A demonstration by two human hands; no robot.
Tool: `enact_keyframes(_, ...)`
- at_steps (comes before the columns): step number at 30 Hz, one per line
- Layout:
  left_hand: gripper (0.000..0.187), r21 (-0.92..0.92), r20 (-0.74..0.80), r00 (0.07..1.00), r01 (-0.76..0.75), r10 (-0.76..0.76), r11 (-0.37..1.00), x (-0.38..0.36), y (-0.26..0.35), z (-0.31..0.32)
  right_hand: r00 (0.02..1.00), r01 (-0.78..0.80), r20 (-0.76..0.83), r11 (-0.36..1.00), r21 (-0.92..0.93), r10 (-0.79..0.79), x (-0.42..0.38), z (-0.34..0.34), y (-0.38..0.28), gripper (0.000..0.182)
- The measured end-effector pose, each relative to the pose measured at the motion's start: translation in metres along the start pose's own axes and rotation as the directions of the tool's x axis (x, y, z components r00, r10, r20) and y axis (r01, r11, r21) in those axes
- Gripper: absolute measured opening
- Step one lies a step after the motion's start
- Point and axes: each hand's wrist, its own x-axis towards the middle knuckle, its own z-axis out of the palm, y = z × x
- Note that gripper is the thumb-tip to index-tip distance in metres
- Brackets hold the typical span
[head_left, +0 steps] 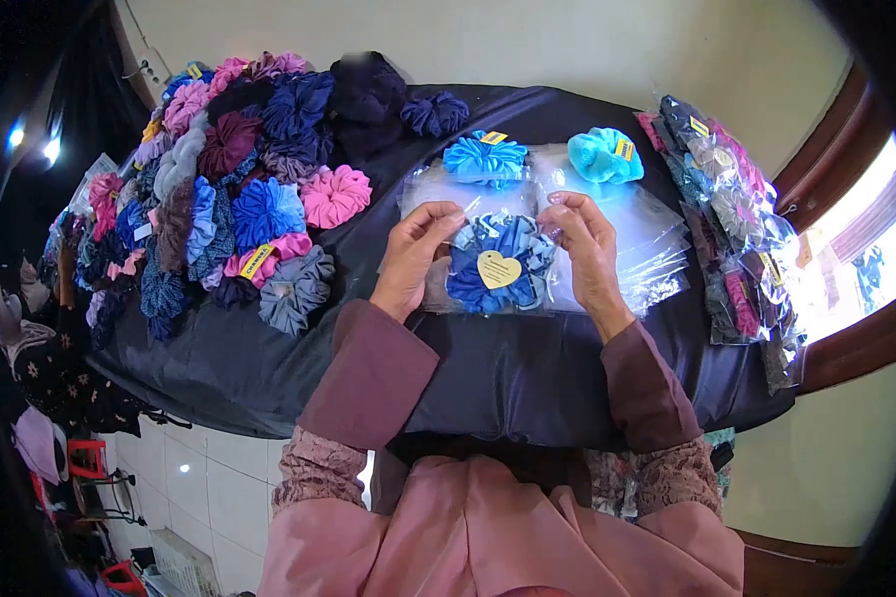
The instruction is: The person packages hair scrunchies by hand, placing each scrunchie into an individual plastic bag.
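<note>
A blue scrunchie [528, 242] with a cream heart-shaped tag [499, 269] sits in a clear plastic bag between my hands. At the bag's upper left edge, my left hand [418, 257] pinches the plastic between thumb and fingers. My right hand [584, 249] is closed in a pinch at the upper right edge. Just beyond my hands, a turquoise scrunchie [483, 161] and a fluffy aqua scrunchie [603, 159], each with a yellow label, lie on stacks of clear plastic bags [657, 261].
A large heap of scrunchies [231, 199] covers the left of the table, which has a black cloth [358, 284]. Bagged scrunchies [732, 219] are piled along the right edge near a bright window [856, 254]. A red stool [88, 458] stands on the tiled floor at left.
</note>
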Motion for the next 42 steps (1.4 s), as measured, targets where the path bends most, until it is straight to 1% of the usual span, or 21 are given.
enact_keyframes(2,0.015,-0.024,0.013,0.999,0.034,-0.034,0.999,-0.002,0.001,0.004,1.0,-0.004,0.008,1.0,-0.031,0.004,0.0,-0.001,-0.001,0.013)
enact_keyframes(4,0.014,-0.01,0.006,1.0,0.018,-0.018,1.0,-0.001,0.001,0.005,1.0,-0.009,0.023,0.998,-0.059,0.01,0.001,-0.003,0.0,0.014)
enact_keyframes(6,0.013,0.0,0.003,1.0,-0.004,0.004,1.0,0.0,0.0,0.003,0.995,-0.037,0.087,0.993,-0.108,0.046,0.001,-0.008,0.003,0.015)
enact_keyframes(7,0.013,0.002,-0.009,1.0,-0.01,0.01,1.0,0.001,-0.002,0.001,0.994,-0.038,0.1,0.994,-0.105,0.048,0.001,-0.008,0.005,0.015)
enact_keyframes(9,0.015,-0.018,0.036,0.999,-0.039,0.04,0.999,0.002,-0.004,-0.001,0.994,-0.029,0.105,0.996,-0.089,0.038,0.001,-0.008,0.007,0.016)
enact_keyframes(10,0.019,-0.072,0.04,0.999,-0.016,0.019,0.997,0.003,-0.005,-0.001,0.992,-0.024,0.121,0.995,-0.092,0.035,0.001,-0.007,0.006,0.016)
enact_keyframes(11,0.019,-0.07,0.029,0.999,-0.021,0.023,0.997,0.003,-0.007,-0.001,0.991,-0.026,0.131,0.996,-0.089,0.038,0.001,-0.005,0.007,0.016)
enact_keyframes(13,0.023,-0.043,-0.014,1.0,-0.011,0.01,0.999,0.0,-0.002,0.005,0.997,-0.032,0.065,0.997,-0.068,0.036,0.0,0.0,0.004,0.014)
enact_keyframes(15,0.024,-0.03,-0.012,1.0,-0.027,0.027,0.999,0.001,-0.004,0.005,0.995,-0.045,0.081,0.994,-0.097,0.053,0.0,0.0,0.005,0.015)
enact_keyframes(17,0.022,0.003,0.035,0.998,-0.052,0.052,0.999,0.001,-0.005,0.003,0.993,-0.031,0.111,0.995,-0.09,0.041,0.0,-0.003,0.008,0.015)
enact_keyframes(18,0.018,0.014,0.017,0.999,-0.037,0.037,0.999,0.002,-0.004,0.002,0.992,-0.02,0.125,0.996,-0.088,0.031,0.001,-0.004,0.008,0.014)
enact_keyframes(22,0.016,-0.014,-0.017,1.0,-0.002,0.002,1.0,0.002,-0.002,-0.001,0.99,-0.014,0.139,0.996,-0.085,0.025,0.002,-0.008,0.01,0.014)
enact_keyframes(25,0.016,-0.065,-0.036,0.999,0.009,-0.011,0.998,0.004,-0.003,-0.005,0.99,-0.042,0.127,0.993,-0.112,0.056,0.002,-0.008,0.009,0.013)
enact_keyframes(28,0.017,-0.044,-0.007,1.0,-0.02,0.019,0.999,0.006,-0.004,-0.007,0.989,-0.041,0.135,0.995,-0.095,0.054,0.002,-0.007,0.01,0.013)
enact_keyframes(30,0.018,-0.02,0.045,0.999,0.029,-0.028,0.999,0.006,-0.002,-0.009,0.991,-0.039,0.123,0.993,-0.11,0.052,0.003,-0.008,0.011,0.014)
enact_keyframes(34,0.019,0.002,0.056,0.997,0.045,-0.045,0.999,0.005,-0.001,-0.01,0.993,-0.019,0.115,0.993,-0.114,0.032,0.003,-0.007,0.011,0.014)
enact_keyframes(37,0.02,0.011,0.068,0.997,0.04,-0.04,0.999,0.006,-0.003,-0.011,0.992,-0.038,0.118,0.995,-0.095,0.05,0.003,-0.006,0.009,0.017)
enact_keyframes(39,0.02,0.05,0.034,0.998,0.051,-0.053,0.997,0.006,-0.003,-0.012,0.986,-0.056,0.152,0.992,-0.113,0.073,0.003,-0.005,0.006,0.02)
enact_keyframes(42,0.019,0.032,0.037,0.998,0.049,-0.05,0.998,0.006,-0.002,-0.012,0.981,-0.071,0.171,0.989,-0.126,0.092,0.003,-0.007,0.008,0.02)
